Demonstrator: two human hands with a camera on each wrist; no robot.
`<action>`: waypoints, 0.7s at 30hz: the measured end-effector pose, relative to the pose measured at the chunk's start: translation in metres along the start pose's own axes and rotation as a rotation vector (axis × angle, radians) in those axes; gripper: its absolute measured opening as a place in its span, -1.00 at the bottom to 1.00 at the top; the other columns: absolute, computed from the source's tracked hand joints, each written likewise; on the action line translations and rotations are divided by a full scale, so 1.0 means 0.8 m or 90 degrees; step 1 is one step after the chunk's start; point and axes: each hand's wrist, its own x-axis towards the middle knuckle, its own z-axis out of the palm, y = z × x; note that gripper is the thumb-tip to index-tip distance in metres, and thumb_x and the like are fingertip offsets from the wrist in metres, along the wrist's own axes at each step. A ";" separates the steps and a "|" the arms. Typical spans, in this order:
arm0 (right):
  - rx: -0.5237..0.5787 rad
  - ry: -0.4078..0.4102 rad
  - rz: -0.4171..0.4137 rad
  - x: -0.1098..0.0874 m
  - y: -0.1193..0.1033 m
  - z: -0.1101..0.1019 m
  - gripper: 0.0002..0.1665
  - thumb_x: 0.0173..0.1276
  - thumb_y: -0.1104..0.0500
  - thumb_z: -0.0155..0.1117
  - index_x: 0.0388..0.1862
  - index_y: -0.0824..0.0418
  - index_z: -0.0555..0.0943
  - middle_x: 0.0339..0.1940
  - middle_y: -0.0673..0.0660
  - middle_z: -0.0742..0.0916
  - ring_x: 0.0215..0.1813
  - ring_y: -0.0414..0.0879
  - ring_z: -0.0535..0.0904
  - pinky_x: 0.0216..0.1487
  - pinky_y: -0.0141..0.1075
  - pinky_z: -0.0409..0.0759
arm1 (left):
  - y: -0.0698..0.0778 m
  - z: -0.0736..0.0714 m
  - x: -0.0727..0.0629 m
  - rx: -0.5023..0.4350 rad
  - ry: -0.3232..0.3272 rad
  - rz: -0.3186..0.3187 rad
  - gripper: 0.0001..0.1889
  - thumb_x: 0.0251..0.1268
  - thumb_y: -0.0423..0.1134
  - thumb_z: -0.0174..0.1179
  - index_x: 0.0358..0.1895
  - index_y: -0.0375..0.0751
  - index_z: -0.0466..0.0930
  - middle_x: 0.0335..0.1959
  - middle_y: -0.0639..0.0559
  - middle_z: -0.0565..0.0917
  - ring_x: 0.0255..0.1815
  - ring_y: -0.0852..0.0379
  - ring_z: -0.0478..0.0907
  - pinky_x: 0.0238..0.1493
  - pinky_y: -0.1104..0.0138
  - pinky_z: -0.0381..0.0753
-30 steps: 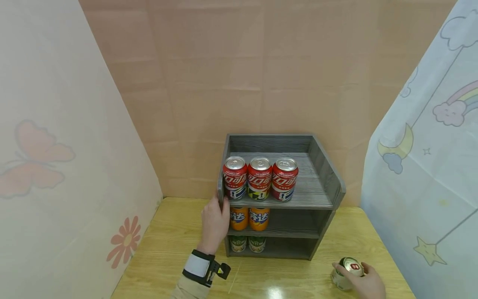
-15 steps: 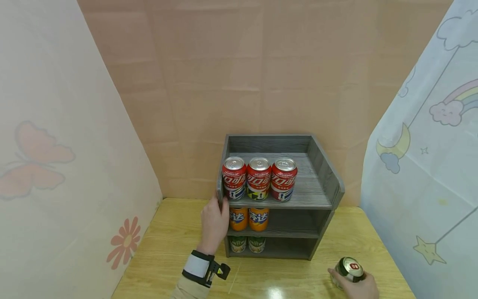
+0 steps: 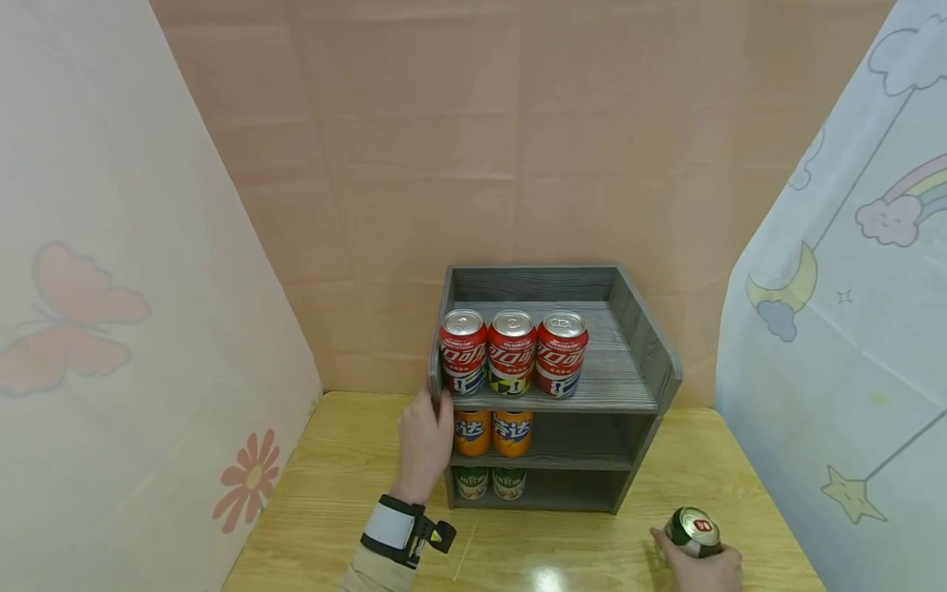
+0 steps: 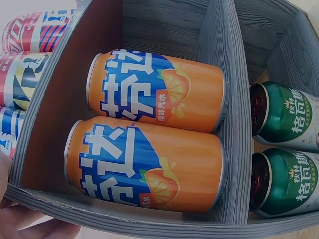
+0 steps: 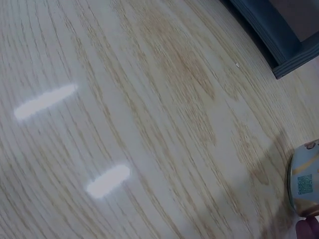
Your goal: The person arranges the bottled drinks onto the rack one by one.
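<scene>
In the head view my left hand [image 3: 424, 444] grips the left side panel of a grey wooden shelf [image 3: 562, 404], thumb at the front edge. Its fingers [image 4: 42, 230] show below the panel in the left wrist view. My right hand [image 3: 706, 569] holds a green and white can [image 3: 691, 530] at the right of the table, thumb along its left side. Only a pale part of that can [image 5: 305, 181] enters the right wrist view. On the top tier stand three red cola cans [image 3: 512, 353]. Two orange soda cans [image 4: 149, 164] fill the middle tier's left; two green cans [image 4: 286, 181] stand below.
The shelf stands on a light wooden table [image 3: 348, 460]. A beige backdrop [image 3: 399, 164] hangs behind it. Patterned white cloths flank the table, one at the left [image 3: 148, 205] and one at the right [image 3: 873, 329].
My right hand has shifted left and wrapped more closely round the green and white can, its thumb now along the can's side. The left hand keeps its place on the shelf.
</scene>
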 end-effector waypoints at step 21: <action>-0.022 -0.064 -0.036 0.014 0.009 -0.008 0.18 -0.04 -0.24 0.59 0.16 0.65 0.29 -0.10 0.55 0.55 -0.09 0.46 0.53 -0.18 0.25 0.52 | 0.001 0.000 0.000 0.007 0.000 0.000 -0.87 0.53 -0.29 0.13 -0.10 -0.31 0.55 -0.30 -0.20 0.71 -0.39 -0.09 0.68 -0.53 0.10 0.54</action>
